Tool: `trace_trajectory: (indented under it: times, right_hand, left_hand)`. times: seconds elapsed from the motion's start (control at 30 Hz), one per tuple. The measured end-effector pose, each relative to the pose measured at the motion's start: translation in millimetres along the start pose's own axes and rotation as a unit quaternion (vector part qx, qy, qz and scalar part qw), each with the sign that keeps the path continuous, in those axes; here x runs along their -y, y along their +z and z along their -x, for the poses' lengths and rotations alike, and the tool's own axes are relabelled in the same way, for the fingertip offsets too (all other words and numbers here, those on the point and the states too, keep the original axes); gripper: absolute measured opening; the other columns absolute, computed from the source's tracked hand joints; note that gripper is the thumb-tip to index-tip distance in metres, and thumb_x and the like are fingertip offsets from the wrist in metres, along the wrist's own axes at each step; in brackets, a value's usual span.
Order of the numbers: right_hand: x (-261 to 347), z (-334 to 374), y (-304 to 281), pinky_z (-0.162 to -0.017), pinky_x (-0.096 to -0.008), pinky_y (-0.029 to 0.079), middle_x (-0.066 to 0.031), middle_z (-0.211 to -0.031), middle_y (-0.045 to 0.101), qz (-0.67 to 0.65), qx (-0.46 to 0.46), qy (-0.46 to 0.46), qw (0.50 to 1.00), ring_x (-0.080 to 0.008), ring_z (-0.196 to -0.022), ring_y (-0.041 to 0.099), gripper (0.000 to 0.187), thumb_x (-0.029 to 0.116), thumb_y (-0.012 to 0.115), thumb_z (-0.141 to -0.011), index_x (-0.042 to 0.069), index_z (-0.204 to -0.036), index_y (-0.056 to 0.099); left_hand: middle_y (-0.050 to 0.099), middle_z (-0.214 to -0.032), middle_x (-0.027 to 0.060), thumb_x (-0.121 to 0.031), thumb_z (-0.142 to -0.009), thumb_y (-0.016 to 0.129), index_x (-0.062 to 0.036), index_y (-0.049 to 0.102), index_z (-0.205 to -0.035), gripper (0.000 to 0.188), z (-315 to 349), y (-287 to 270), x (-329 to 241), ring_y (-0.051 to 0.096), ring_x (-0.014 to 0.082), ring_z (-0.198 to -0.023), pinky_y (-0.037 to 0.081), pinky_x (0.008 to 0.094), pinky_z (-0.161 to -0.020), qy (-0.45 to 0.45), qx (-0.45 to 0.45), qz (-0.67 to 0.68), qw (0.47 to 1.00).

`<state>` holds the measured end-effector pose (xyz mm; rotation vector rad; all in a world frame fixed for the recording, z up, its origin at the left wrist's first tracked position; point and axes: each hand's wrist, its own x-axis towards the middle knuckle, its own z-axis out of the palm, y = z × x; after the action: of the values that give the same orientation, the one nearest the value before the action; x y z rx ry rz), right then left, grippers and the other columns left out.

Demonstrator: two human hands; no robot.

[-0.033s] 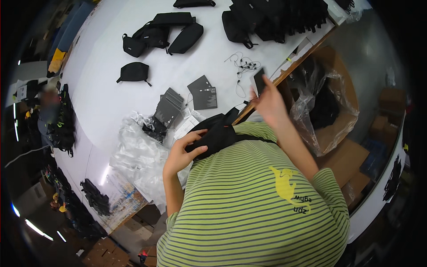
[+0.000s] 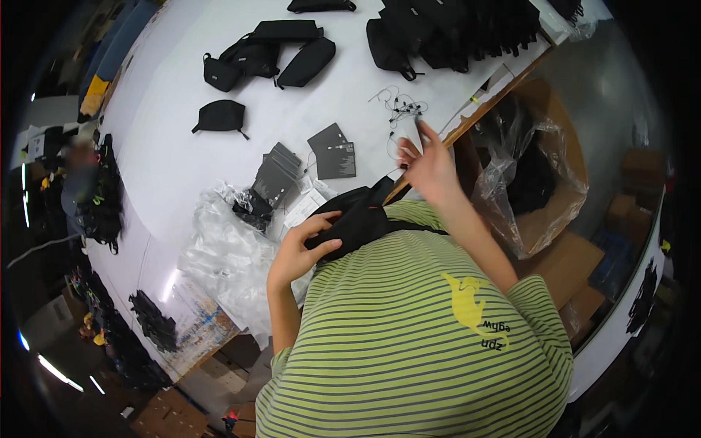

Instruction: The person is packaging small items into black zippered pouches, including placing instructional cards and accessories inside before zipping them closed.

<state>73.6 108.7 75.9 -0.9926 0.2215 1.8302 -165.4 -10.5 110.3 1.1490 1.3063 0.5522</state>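
Observation:
My left hand (image 2: pixel 299 252) is closed on a small black bag (image 2: pixel 359 225), which rests against the striped shirt at the table edge. Fingers spread over the bag's near side, and its black strap trails to the right. Raised over the table edge, my right hand (image 2: pixel 432 168) pinches a dark card tag (image 2: pixel 420 131), seen almost edge-on and slightly blurred. Just beyond that hand lies a tangle of thin black strings (image 2: pixel 405 108). More dark card tags (image 2: pixel 336 157) lie on the white table, with another fanned stack (image 2: pixel 277 174) to their left.
Several black bags (image 2: pixel 307 62) lie farther up the table, and a big pile of them (image 2: pixel 453 33) sits at the far right. Crumpled clear plastic bags (image 2: pixel 226 255) lie left of my left hand. A plastic-lined carton (image 2: pixel 569 160) stands right of the table edge.
My right hand has shifted a little left and turned, so the card's dark face now shows nearly edge-on. My left hand and the bag have stayed in place.

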Motion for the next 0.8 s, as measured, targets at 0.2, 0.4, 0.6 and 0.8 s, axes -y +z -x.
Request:
trace_trajectory:
  times: [0.2, 0.4, 0.6, 0.8]
  right_hand:
    - [-22, -17, -1, -0.044, -0.0233, 0.028, 0.0012, -0.050, 0.034, 0.088, 0.147, 0.017, 0.985, -0.0092, -0.042, 0.033, 0.030, 0.033, 0.061, -0.087, 0.008, -0.074, 0.051]
    - [0, -18, 1, -0.042, -0.0229, 0.019, 0.0078, -0.052, 0.036, 0.327, 0.040, -0.369, 0.869, -0.0022, -0.047, 0.026, 0.037, 0.029, 0.066, -0.087, 0.009, -0.061, 0.049]
    - [15, 55, 45, -0.043, -0.0295, 0.029, -0.0062, -0.046, 0.041, 0.791, 0.313, -0.276, 0.447, -0.0146, -0.041, 0.037, 0.038, 0.031, 0.073, -0.076, 0.001, -0.060, 0.057]
    - [8, 57, 38, -0.053, -0.0340, 0.043, -0.0105, -0.059, 0.059, 0.881, 0.348, -0.114, 0.300, -0.0271, -0.053, 0.056, 0.034, 0.040, 0.070, -0.075, 0.007, -0.077, 0.070]
  left_hand:
    - [0.059, -0.121, 0.0113, -0.015, -0.077, 0.070, 0.0032, 0.058, -0.090, 0.025, 13, 13, -7, 0.058, 0.0231, -0.101, 0.045, 0.0337, -0.084, 0.030, 0.003, -0.032, 0.999]
    - [0.058, -0.121, 0.0121, -0.016, -0.077, 0.070, 0.0022, 0.060, -0.091, 0.025, 25, 19, -7, 0.058, 0.0249, -0.102, 0.046, 0.0335, -0.084, 0.026, -0.039, -0.050, 0.998]
    - [0.051, -0.128, 0.0104, -0.014, -0.073, 0.071, -0.0014, 0.061, -0.088, 0.022, 12, 36, -32, 0.051, 0.0306, -0.109, 0.043, 0.0390, -0.091, 0.202, -0.164, -0.247, 0.933]
    - [0.060, -0.102, 0.0055, -0.015, -0.072, 0.071, -0.0063, 0.061, -0.085, 0.019, 0, 38, -13, 0.053, 0.0236, -0.101, 0.040, 0.0365, -0.091, 0.272, -0.116, -0.322, 0.899]
